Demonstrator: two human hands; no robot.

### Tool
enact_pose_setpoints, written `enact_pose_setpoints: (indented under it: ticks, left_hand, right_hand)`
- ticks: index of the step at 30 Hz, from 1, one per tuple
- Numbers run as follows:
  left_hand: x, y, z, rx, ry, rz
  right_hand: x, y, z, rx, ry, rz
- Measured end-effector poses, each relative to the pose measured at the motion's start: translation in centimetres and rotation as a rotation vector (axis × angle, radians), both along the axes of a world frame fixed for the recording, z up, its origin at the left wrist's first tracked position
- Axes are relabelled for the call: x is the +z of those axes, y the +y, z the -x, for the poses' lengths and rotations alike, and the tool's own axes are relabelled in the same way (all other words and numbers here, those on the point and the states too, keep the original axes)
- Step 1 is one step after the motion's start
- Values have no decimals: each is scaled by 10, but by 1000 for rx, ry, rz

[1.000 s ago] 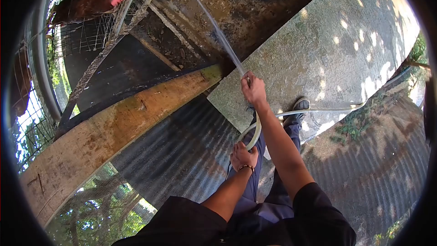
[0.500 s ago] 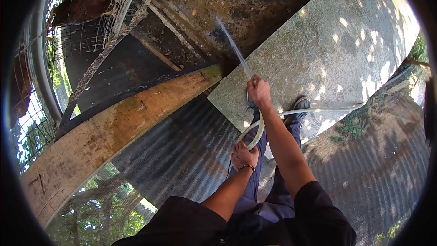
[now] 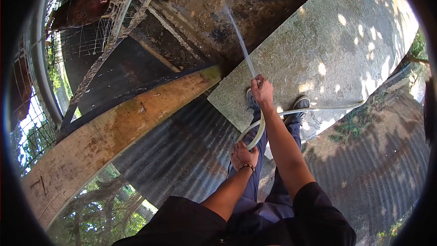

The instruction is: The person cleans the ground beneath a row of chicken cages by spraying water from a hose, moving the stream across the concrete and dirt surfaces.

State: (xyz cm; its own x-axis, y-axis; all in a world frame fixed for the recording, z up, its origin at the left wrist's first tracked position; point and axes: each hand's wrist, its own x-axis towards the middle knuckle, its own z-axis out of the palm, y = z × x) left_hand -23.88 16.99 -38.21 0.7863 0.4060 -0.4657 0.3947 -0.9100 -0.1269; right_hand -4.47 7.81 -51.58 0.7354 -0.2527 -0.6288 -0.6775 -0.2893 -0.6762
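A pale hose (image 3: 260,133) loops between my two hands and trails off to the right past my shoes. My right hand (image 3: 262,92) is closed round its outlet end, fingers at the tip. From there a jet of water (image 3: 241,41) shoots forward onto the dirty, wet ground (image 3: 214,13) beyond the slab. Lower down, close to my thigh, my left hand (image 3: 243,156) is wrapped round a bend of the same hose. A beaded bracelet sits on that wrist.
I stand on a concrete slab (image 3: 314,54). A wooden board (image 3: 123,127) runs along the left, with corrugated sheets (image 3: 182,155) beneath. A wire cage (image 3: 91,36) holding a brown chicken (image 3: 79,11) stands at upper left. More corrugated sheeting (image 3: 373,168) lies at right.
My right hand has shifted slightly to the right with the hose end. The water jet now lands a little further right and farther off. My left hand stays put.
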Motion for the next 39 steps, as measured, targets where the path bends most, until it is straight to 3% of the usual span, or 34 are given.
enact_pose_setpoints:
  ticks: [12, 30, 39]
  left_hand:
    - [0, 1, -2, -14, 33, -4]
    - [3, 3, -8, 7, 68, 5]
    - [4, 1, -11, 15, 79, 17]
  right_hand:
    - [-2, 3, -4, 5, -1, -96]
    - [4, 1, -7, -23, 44, -17]
    - [-2, 1, -4, -77, -81, 95]
